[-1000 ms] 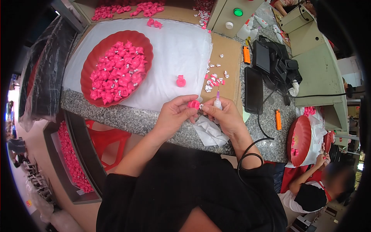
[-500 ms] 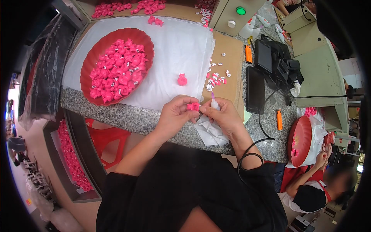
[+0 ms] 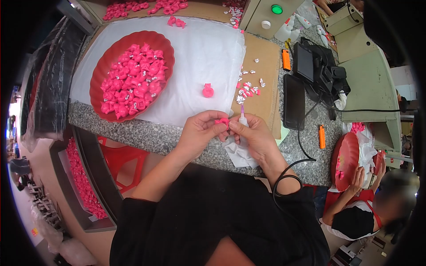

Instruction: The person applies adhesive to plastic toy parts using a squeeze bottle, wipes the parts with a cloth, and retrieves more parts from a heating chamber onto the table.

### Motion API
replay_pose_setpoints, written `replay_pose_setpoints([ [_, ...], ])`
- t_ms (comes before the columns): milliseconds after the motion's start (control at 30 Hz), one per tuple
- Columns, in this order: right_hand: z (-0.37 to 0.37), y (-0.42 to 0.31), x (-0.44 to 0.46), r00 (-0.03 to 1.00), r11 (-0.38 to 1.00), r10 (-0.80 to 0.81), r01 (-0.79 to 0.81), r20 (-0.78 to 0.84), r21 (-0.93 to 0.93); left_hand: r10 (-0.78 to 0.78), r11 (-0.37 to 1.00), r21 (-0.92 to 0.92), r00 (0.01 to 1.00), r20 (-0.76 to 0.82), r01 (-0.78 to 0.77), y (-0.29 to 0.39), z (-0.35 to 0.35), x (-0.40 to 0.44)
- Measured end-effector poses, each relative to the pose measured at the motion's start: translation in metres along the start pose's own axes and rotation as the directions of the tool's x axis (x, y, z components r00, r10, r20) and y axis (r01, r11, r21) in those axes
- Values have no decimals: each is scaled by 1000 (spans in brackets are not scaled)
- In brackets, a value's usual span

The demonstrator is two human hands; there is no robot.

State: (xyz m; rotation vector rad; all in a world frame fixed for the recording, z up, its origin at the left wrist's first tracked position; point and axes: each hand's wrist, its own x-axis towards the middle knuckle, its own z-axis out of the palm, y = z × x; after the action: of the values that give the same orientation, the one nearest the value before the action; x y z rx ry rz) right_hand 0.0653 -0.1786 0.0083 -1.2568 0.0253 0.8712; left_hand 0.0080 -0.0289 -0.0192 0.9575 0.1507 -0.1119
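My left hand [image 3: 199, 134] pinches a small pink plastic figure piece [image 3: 223, 122] between thumb and fingers, over the bench's near edge. Closed around a small white bottle [image 3: 242, 119] with a thin purple nozzle pointing away from me, my right hand [image 3: 254, 136] also presses its thumb and a fingertip against the pink piece. Whatever lies between those fingertips is too small to make out. One more pink figure [image 3: 207, 90] rests on the white sheet [image 3: 195, 53] beyond my hands. Small white-and-pink parts [image 3: 246, 91] are scattered on the cardboard [image 3: 264, 57].
A red scalloped tray [image 3: 98, 66] heaped with pink figures is at left. Crumpled tissue [image 3: 239, 153] lies below my right hand. A phone [image 3: 293, 102], orange lighters [image 3: 322, 136] and a black cable are at right. A co-worker [image 3: 355, 217] sits beside another red tray [image 3: 350, 150].
My hands have drawn slightly closer together, and the pink piece has turned a little between my fingers. The co-worker's hands have moved nearer the red tray on the right.
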Motion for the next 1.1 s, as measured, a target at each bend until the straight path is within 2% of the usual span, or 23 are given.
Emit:
replay_pose_setpoints([
  [200, 0, -6, -1, 998, 997, 55, -55, 4, 49, 24, 1000, 17, 1000, -10, -24, -1, 4, 1],
  [400, -7, -5, 1, 995, 990, 49, -60, 91, 125, -15, 999, 51, 1000, -7, 15, 9, 10, 1],
  [567, -7, -4, 0, 996, 987, 56, -65, 67, 146, 68, 991, 116, 997, 37, -72, 5, 11, 3],
  [667, -9, -6, 1, 995, 989, 57, -68, 82, 131, 99, 978, 180, 994, 33, -104, 3, 13, 4],
  [767, -6, -5, 2, 996, 990, 63, -70, 66, 120, 118, 982, 142, 990, 74, -128, 6, 13, 2],
  [900, -10, -5, 2, 996, 996, 54, -60, 77, 69, 100, 977, 184, 993, 59, -110, 9, 13, -1],
  [967, -17, -7, 0, 992, 958, 72, -97, 99, 271, -107, 992, -72, 994, 25, 108, 21, 7, 0],
  [1033, -19, -10, 0, 990, 943, 87, -118, 109, 311, -87, 990, -107, 996, 31, 90, 22, -2, -1],
  [1100, -18, -13, 0, 995, 959, 70, -86, 66, 270, -69, 987, -139, 997, 36, 74, 28, -8, -6],
])
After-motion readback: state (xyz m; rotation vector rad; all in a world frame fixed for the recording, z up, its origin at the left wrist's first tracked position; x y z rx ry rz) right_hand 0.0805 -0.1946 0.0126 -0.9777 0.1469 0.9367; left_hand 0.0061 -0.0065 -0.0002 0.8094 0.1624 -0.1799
